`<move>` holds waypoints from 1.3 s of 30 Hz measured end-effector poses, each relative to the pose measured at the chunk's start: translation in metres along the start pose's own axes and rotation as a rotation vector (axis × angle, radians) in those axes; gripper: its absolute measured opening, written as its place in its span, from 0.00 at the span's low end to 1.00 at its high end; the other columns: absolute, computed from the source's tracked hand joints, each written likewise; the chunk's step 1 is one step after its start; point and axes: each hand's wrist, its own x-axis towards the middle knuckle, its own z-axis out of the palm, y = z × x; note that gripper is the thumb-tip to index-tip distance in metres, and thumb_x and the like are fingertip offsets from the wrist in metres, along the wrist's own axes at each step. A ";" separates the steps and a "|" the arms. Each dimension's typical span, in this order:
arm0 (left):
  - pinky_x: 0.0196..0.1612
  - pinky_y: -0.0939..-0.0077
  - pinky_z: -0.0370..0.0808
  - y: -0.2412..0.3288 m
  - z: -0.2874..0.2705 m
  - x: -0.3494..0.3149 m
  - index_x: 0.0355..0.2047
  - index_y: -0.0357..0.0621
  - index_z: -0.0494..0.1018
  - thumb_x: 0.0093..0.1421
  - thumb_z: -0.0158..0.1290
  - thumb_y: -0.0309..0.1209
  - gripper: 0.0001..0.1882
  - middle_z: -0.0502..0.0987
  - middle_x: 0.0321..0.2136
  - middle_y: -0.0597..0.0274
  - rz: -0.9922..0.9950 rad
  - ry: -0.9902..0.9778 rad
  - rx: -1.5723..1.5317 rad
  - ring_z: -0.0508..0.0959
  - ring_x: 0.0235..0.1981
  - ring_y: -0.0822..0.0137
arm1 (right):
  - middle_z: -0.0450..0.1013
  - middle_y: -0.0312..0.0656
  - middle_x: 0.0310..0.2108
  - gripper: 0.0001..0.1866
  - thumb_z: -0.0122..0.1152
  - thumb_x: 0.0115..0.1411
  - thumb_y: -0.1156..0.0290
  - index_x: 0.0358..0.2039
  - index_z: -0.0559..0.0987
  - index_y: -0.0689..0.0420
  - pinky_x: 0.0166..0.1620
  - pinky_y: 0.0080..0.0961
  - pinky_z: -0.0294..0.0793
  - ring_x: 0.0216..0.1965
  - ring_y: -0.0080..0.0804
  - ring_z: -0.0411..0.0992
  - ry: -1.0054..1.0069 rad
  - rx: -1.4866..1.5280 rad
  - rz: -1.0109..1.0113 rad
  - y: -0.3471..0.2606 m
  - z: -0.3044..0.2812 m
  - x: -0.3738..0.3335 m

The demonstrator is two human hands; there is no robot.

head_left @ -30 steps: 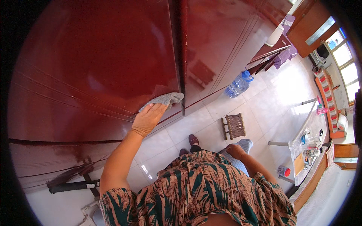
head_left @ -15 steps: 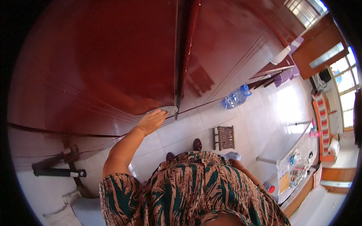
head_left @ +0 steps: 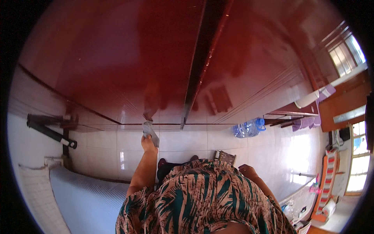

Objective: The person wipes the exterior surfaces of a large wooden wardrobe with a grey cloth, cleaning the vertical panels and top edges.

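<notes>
My left hand (head_left: pixel 149 144) is closed on a grey cloth (head_left: pixel 152 133), which hangs folded from its fingers. The cloth is at the lower edge of a glossy dark red cabinet door (head_left: pixel 117 74); whether it touches the wood I cannot tell. Its reflection shows in the polish just above. Down by my right side, my right hand (head_left: pixel 247 171) hangs with its fingers curled, and nothing shows in it. A dark vertical gap (head_left: pixel 196 66) runs between this door and the door panel (head_left: pixel 253 66) to its right.
On the tiled floor stand a large clear bottle with a blue cap (head_left: pixel 249 128) and a small stool (head_left: pixel 226 157), partly hidden by my shirt. A light blue quilted bed (head_left: pixel 89 195) lies at lower left. A black tube (head_left: pixel 52 132) is at the left, a cluttered table (head_left: pixel 300 206) at right.
My left hand has drawn the cloth leftward and down, from beside the gap to the door's bottom edge. My view has turned, bringing more of the bed in. My right hand stays low.
</notes>
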 end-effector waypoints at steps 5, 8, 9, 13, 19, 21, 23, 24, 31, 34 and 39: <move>0.51 0.56 0.77 0.083 0.061 -0.053 0.53 0.42 0.66 0.66 0.42 0.28 0.15 0.73 0.46 0.58 -0.071 -0.179 -0.554 0.73 0.47 0.59 | 0.79 0.44 0.41 0.14 0.59 0.58 0.62 0.41 0.81 0.55 0.47 0.32 0.76 0.42 0.41 0.77 -0.098 -0.020 -0.074 0.010 -0.014 0.016; 0.56 0.53 0.74 0.119 0.099 -0.117 0.49 0.39 0.66 0.65 0.44 0.27 0.13 0.71 0.45 0.57 -0.196 -0.179 -0.608 0.73 0.46 0.58 | 0.79 0.44 0.41 0.14 0.60 0.58 0.62 0.41 0.81 0.55 0.47 0.32 0.76 0.42 0.41 0.77 -0.121 -0.018 -0.003 0.018 -0.015 0.025; 0.56 0.52 0.73 0.131 0.110 -0.141 0.46 0.37 0.67 0.64 0.45 0.26 0.11 0.72 0.42 0.56 -0.195 -0.192 -0.643 0.74 0.45 0.56 | 0.79 0.44 0.40 0.14 0.60 0.58 0.63 0.41 0.81 0.55 0.47 0.32 0.76 0.42 0.41 0.77 -0.130 -0.056 -0.026 0.014 -0.016 0.030; 0.60 0.56 0.70 0.152 0.113 -0.180 0.44 0.36 0.68 0.60 0.47 0.21 0.11 0.70 0.47 0.57 -0.107 -0.377 -0.597 0.73 0.46 0.61 | 0.79 0.46 0.40 0.13 0.59 0.58 0.63 0.40 0.81 0.56 0.47 0.32 0.76 0.42 0.41 0.77 -0.161 -0.005 -0.056 0.010 -0.021 0.031; 0.59 0.68 0.71 0.181 0.108 -0.212 0.47 0.35 0.65 0.63 0.49 0.20 0.12 0.68 0.44 0.57 0.434 -0.315 -0.482 0.72 0.48 0.66 | 0.79 0.45 0.39 0.13 0.59 0.59 0.63 0.40 0.81 0.55 0.47 0.34 0.76 0.42 0.42 0.77 -0.162 -0.024 -0.012 0.006 -0.024 0.040; 0.57 0.69 0.71 0.185 0.120 -0.207 0.54 0.38 0.60 0.64 0.50 0.23 0.19 0.64 0.49 0.57 0.599 -0.087 -0.416 0.71 0.47 0.68 | 0.79 0.44 0.40 0.13 0.59 0.59 0.63 0.41 0.81 0.54 0.47 0.34 0.76 0.42 0.42 0.77 -0.194 -0.068 -0.181 0.009 -0.026 0.044; 0.54 0.71 0.68 0.189 0.117 -0.190 0.59 0.42 0.54 0.67 0.50 0.33 0.25 0.59 0.51 0.58 0.793 0.005 -0.225 0.67 0.47 0.69 | 0.79 0.43 0.41 0.13 0.58 0.60 0.63 0.42 0.81 0.53 0.47 0.34 0.76 0.42 0.42 0.77 -0.201 -0.079 -0.202 0.013 -0.029 0.043; 0.54 0.71 0.67 0.194 0.120 -0.186 0.59 0.42 0.55 0.67 0.50 0.35 0.24 0.60 0.51 0.58 0.860 0.099 -0.153 0.67 0.47 0.69 | 0.78 0.42 0.42 0.13 0.59 0.60 0.62 0.42 0.81 0.53 0.47 0.34 0.76 0.42 0.42 0.77 -0.190 -0.067 -0.140 0.009 -0.029 0.042; 0.50 0.67 0.66 0.179 0.127 -0.135 0.58 0.35 0.54 0.67 0.42 0.40 0.26 0.56 0.53 0.49 0.833 0.463 -0.038 0.64 0.46 0.62 | 0.78 0.44 0.43 0.11 0.59 0.60 0.63 0.39 0.81 0.53 0.45 0.34 0.77 0.41 0.39 0.77 -0.219 -0.033 -0.221 0.042 -0.031 0.033; 0.50 0.66 0.67 0.119 0.104 -0.053 0.56 0.36 0.59 0.66 0.39 0.41 0.25 0.60 0.53 0.50 0.552 0.537 -0.166 0.67 0.46 0.61 | 0.78 0.45 0.41 0.11 0.59 0.60 0.63 0.39 0.81 0.54 0.44 0.35 0.78 0.41 0.42 0.77 -0.159 0.087 -0.264 0.079 -0.015 0.031; 0.28 0.83 0.62 0.048 0.100 -0.019 0.43 0.59 0.72 0.62 0.40 0.49 0.17 0.74 0.37 0.74 -0.163 0.079 -0.520 0.68 0.28 0.78 | 0.79 0.43 0.40 0.12 0.59 0.60 0.62 0.39 0.81 0.55 0.44 0.36 0.78 0.42 0.43 0.77 -0.104 0.042 -0.004 0.075 -0.014 0.005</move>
